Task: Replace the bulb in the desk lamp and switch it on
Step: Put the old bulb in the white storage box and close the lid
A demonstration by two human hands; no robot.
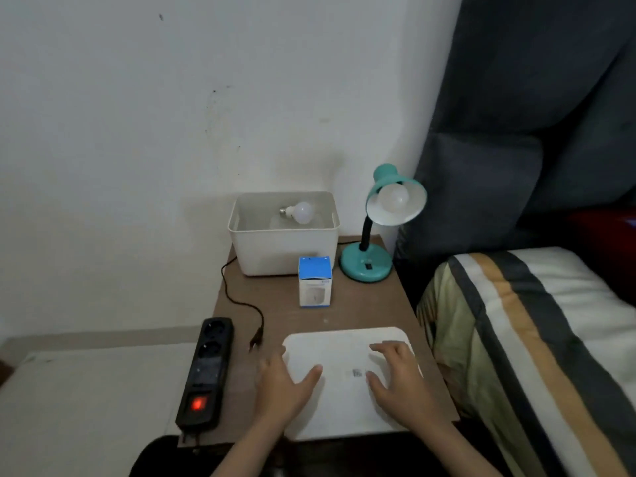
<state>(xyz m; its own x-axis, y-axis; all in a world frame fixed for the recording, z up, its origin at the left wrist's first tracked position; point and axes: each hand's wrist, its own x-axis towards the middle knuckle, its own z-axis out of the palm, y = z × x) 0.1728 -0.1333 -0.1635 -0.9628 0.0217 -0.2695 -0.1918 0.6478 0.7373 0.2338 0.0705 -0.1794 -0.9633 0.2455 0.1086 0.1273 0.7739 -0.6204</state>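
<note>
**Two hands flat on a white lid, lamp unplugged**

Two bulbs are seen on the small brown table (375, 304): one is seated in the shade of the teal desk lamp (378, 232) at the back right, the other lies on its side in the white bin (284, 235) beside it. A blue-and-white bulb box (315, 281) stands upright just in front of the bin. The lamp's black cord is run round the bin's left side, and its plug (255, 340) lies loose on the table, near the black power strip (204, 371) (its red switch is lit). A white lid (347, 352) is laid at the near edge. The left hand (285, 382) is spread at the lid's left edge, the right hand (395, 376) on its right part; fingers are extended and nothing is gripped. Print on the box cannot be read. A striped pillow (523, 339) is cut off at right.
</note>
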